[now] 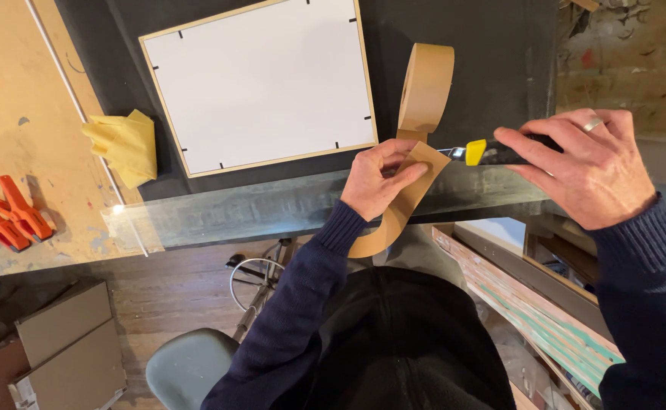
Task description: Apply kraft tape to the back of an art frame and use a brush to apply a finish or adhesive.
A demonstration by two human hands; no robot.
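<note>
My left hand pinches a strip of brown paper tape pulled off a roll of brown tape that stands on edge on the dark table. The strip's loose end curls down over the table's front edge. My right hand grips a yellow and black utility knife, its blade tip touching the tape strip beside my left fingers. A picture frame lies face down, its white backing up, just left of the roll.
A crumpled yellow cloth lies left of the frame. Orange clamps rest on the paint-stained wooden bench at far left. Below the table edge are a grey stool, cardboard boxes and stacked painted boards.
</note>
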